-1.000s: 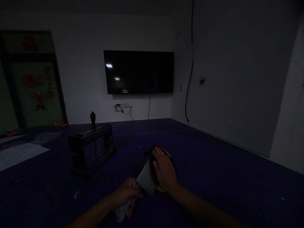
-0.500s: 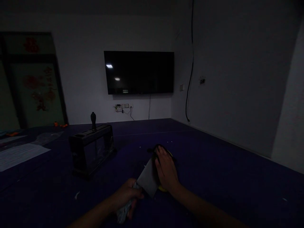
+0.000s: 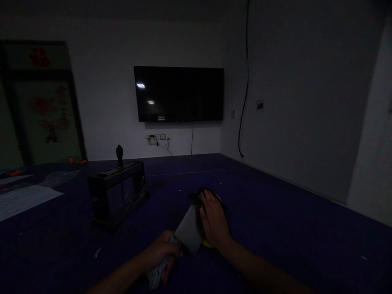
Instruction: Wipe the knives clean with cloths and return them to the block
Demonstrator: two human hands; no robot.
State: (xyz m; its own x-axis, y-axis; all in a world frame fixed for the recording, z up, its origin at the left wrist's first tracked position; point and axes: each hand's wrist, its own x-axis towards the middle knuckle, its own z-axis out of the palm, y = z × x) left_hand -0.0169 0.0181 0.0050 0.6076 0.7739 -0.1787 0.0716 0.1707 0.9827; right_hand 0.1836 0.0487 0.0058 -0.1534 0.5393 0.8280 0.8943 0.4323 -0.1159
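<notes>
My left hand (image 3: 162, 254) is closed round the pale, wrapped-looking handle of a broad-bladed cleaver (image 3: 190, 229). Its wide grey blade points up and to the right, and the far end reaches my right hand (image 3: 215, 220). That hand is laid over a black-and-yellow object (image 3: 209, 243), gripping it from above with the fingers close together. Most of this object is hidden under the palm; a black edge shows beyond the fingertips and yellow beside the wrist. Whether the blade touches it I cannot tell in the dim light.
On the dark blue tabletop, a black frame stand (image 3: 114, 196) with a black-handled rod (image 3: 119, 152) stands to the left. Printed paper (image 3: 27, 200) and clear plastic (image 3: 58, 178) lie farther left. White scraps (image 3: 97, 252) dot the surface. A television (image 3: 180, 94) hangs on the far wall.
The cleaver and my left hand have shifted very slightly to the left. My right hand stays on the black-and-yellow object, almost unmoved.
</notes>
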